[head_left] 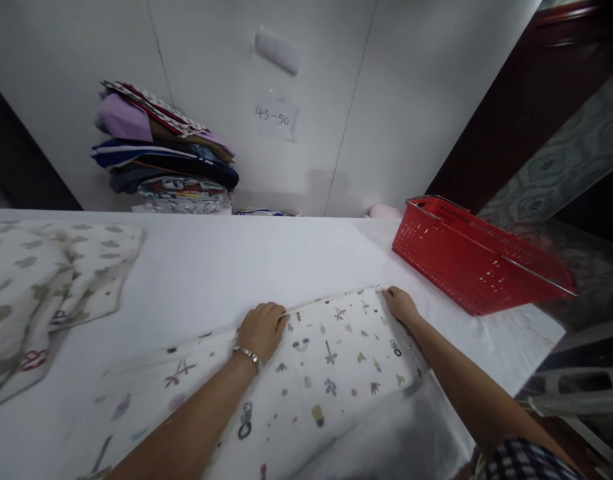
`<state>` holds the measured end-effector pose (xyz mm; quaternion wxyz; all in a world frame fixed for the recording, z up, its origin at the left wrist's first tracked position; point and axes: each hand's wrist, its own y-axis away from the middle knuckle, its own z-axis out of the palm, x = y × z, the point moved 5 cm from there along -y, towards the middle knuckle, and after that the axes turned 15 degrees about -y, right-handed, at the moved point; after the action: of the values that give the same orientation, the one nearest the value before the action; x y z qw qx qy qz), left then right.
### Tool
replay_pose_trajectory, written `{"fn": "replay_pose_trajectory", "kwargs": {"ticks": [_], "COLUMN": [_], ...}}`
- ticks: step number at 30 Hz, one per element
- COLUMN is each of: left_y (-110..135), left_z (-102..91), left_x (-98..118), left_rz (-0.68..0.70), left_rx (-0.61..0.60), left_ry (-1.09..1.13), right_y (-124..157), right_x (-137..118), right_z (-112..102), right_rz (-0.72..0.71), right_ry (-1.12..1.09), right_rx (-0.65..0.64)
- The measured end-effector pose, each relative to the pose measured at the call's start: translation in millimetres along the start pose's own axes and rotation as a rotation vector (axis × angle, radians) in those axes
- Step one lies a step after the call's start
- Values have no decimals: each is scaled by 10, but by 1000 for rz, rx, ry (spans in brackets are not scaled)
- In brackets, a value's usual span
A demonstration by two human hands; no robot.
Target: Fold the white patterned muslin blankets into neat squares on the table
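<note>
The cloth [343, 387] is white with scattered multicoloured motifs, the basket [451, 250] red, the sleeve [523, 461] black-and-white checked.

White tabletop [256, 260]. Printed cloth [331, 383] spread at near side, small motifs of bulbs, leaves, figures. Left hand [261, 331], bracelet [247, 357] at wrist, rests on its far edge, fingers curled; firmness of hold unclear. Right hand [400, 304] pinches the far right corner; checked sleeve [523, 460] on that arm. Red basket [466, 253], wire handles, beyond right hand. Second cloth [99, 267], blotched, rumpled, at far left. Folded stack [166, 157] against wall [316, 153]; paper [276, 119] there reads "45-50"
</note>
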<state>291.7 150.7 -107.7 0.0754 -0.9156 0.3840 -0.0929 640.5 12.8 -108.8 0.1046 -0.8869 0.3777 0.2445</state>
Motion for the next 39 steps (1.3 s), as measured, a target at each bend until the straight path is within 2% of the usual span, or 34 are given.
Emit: {"fn": "replay_pose_trajectory", "kwargs": {"ticks": [4,7,9,10,13,15,22,27,29,36,39], "left_y": [-7,-13,-14,-14,-10,-7,-11,-18,-4,36,44], "left_z": [5,10,9,8,6,8,22,43,45,70,78], "left_x": [-2,-2,-2,-3,-7,-7,-8,-13,-5,28,27], "left_rz": [-10,-5,0,0,-3,-1,-1,-7,-19,-28,-44], "left_rx": [-16,-14,-7,-3,-7,-15,-14,-26,-43,-79,-76], "left_ry": [11,12,7,4,5,8,16,20,16,41,39], "right_y": [92,304,480,546,585,538,462,423,418,280,281], "right_x": [-127,-411,-598,-649,-606,-512,-430,-327,-245,75,62], "right_z": [-35,9,137,220,425,481,451,382,414,520,527], "right_rz": [-77,-357,-582,-643,-580,-500,-462,-396,-384,-435,-478], "right_ry": [62,77,97,116,182,201,170,268,296,343,307], "right_rx": [5,62,7,-49,-199,-227,-259,-156,-156,-110,-87]}}
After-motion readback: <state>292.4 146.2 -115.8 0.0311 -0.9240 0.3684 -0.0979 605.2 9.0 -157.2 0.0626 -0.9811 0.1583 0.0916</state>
